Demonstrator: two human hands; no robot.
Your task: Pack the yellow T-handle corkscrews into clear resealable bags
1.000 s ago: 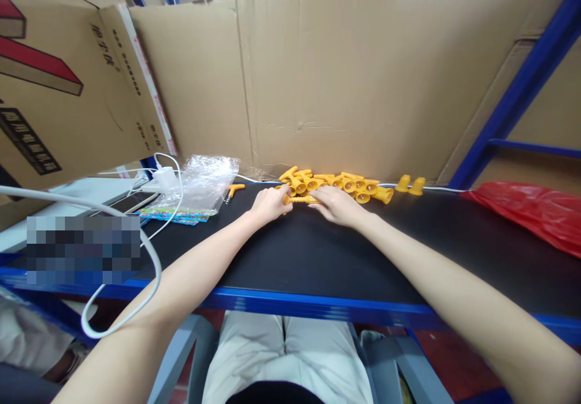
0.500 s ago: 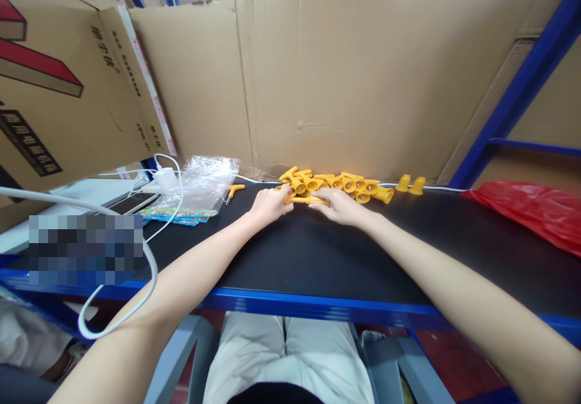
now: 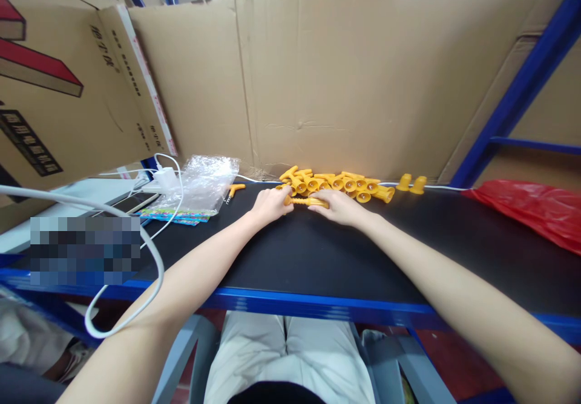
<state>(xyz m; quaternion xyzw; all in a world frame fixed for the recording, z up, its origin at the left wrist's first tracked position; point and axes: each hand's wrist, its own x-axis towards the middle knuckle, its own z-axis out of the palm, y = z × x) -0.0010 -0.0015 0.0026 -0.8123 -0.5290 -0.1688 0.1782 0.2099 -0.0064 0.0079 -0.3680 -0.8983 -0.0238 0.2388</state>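
Head camera view: both bare hands meet at the far middle of a black tabletop (image 3: pixel 318 253). Between them lies a ribbed yellow stick (image 3: pixel 305 201), on its side and running left to right, low over the tabletop; whether it touches the surface cannot be told. The left hand (image 3: pixel 271 204) has its fingers curled shut around the stick's left end, where a round knob shows by the thumb. The right hand (image 3: pixel 339 206) pinches the right end with its fingertips, the palm turned down.

Just beyond the hands, against the cardboard wall (image 3: pixel 340 77), sits a pile of yellow plastic pieces (image 3: pixel 345 183), many with open cup-shaped ends facing the camera. To the right of the pile, 2 more yellow pieces (image 3: pixel 411 184) stand apart, side by side. A single yellow T-shaped piece (image 3: pixel 236 189) lies to the left of the hands, just beside a clear plastic bag (image 3: pixel 204 183). The bag rests on a colourful flat pack (image 3: pixel 172 215).

Further left are a white charger (image 3: pixel 166 178) and a phone (image 3: pixel 131 201). A thick white cable (image 3: pixel 157 265) loops over the near left edge of the tabletop. A red bag (image 3: pixel 531 210) lies at the far right, below a blue shelf post (image 3: pixel 521 83).
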